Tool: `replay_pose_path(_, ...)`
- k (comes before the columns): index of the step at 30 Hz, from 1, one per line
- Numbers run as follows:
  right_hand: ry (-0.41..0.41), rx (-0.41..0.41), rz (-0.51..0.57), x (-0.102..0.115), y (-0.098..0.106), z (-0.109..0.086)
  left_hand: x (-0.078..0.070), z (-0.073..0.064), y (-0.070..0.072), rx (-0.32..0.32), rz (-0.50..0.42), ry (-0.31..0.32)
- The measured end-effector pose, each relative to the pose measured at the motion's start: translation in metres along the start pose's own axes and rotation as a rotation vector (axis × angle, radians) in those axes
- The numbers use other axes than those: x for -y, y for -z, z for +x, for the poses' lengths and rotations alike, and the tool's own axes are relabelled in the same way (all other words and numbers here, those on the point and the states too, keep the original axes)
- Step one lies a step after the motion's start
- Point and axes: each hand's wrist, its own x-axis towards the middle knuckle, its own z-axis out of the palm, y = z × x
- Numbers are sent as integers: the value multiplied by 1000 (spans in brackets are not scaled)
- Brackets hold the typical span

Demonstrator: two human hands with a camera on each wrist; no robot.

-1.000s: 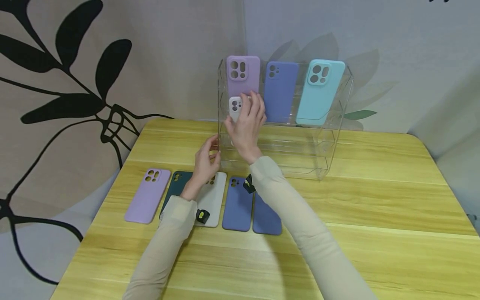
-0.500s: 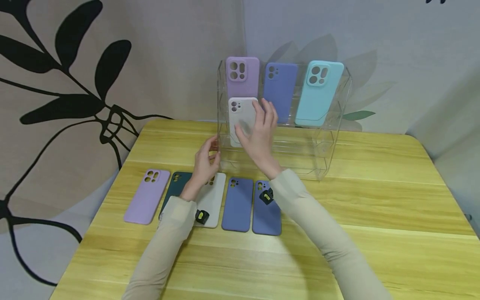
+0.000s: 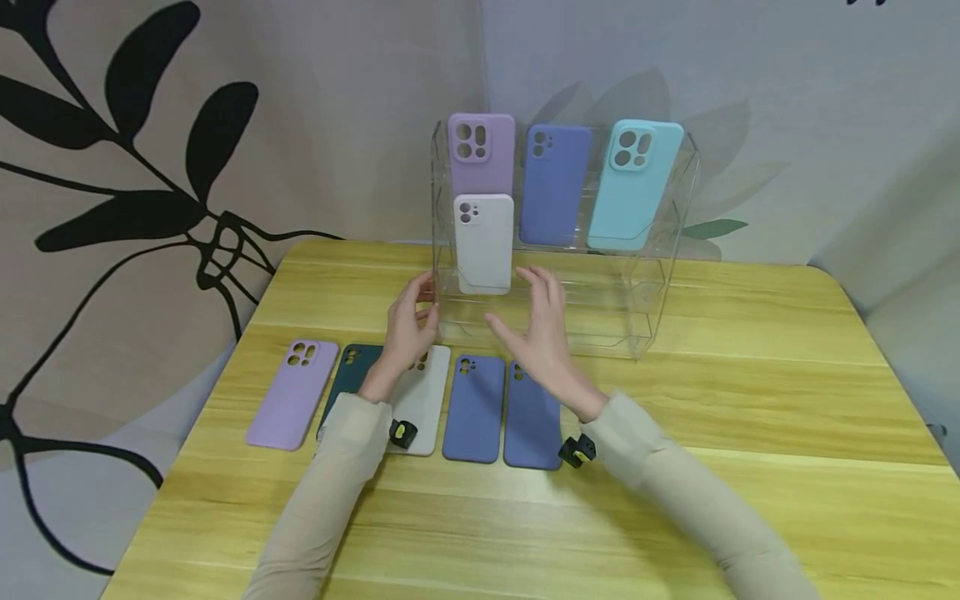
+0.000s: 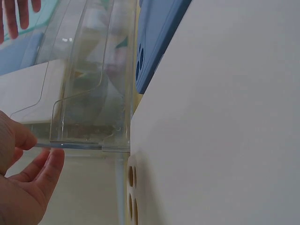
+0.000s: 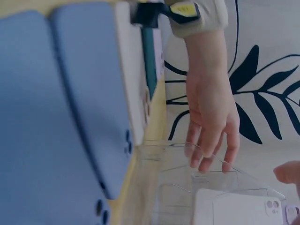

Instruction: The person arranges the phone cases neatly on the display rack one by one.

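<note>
A clear stepped display stand [image 3: 600, 321] stands at the back of the table. My left hand [image 3: 408, 333] holds its left side panel; in the left wrist view the thumb [image 4: 23, 137] is on one face and the fingers [image 4: 51, 171] on the other. A white phone case [image 3: 495, 250] leans on the middle tier. Behind it on the top tier are a purple case [image 3: 483, 171], a blue case [image 3: 555, 187] and a turquoise case [image 3: 636, 192]. My right hand [image 3: 547, 337] hovers in front of the stand, fingers spread and holding nothing.
In front of the stand, phone cases lie in a row: a lilac case [image 3: 292, 396], a dark green case [image 3: 352, 371], a white case [image 3: 423, 408] and two blue cases [image 3: 474, 412]. My left forearm crosses above the green and white ones. A wall stands behind the table [image 3: 750, 400].
My right hand has let go of the white case and drawn down and right, away from it. The case stays leaning on the middle tier. My left hand has not moved.
</note>
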Motion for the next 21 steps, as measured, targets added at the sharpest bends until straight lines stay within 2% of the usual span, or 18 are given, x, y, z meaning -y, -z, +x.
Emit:
replay_pose_path(6,-99,121,37,-4,10,-25,0,0,0,6,-1,4)
replay_pose_path(11,-192,206,1,-7,17,-42,-1,0,0,4,5,-7)
replay_pose_path(18,-172,271,-115,-19,16,-60,-3,0,0,7,12,0)
replay_pose_path(21,-198,322,-173,-23,14,-65,-3,0,0,6,9,3)
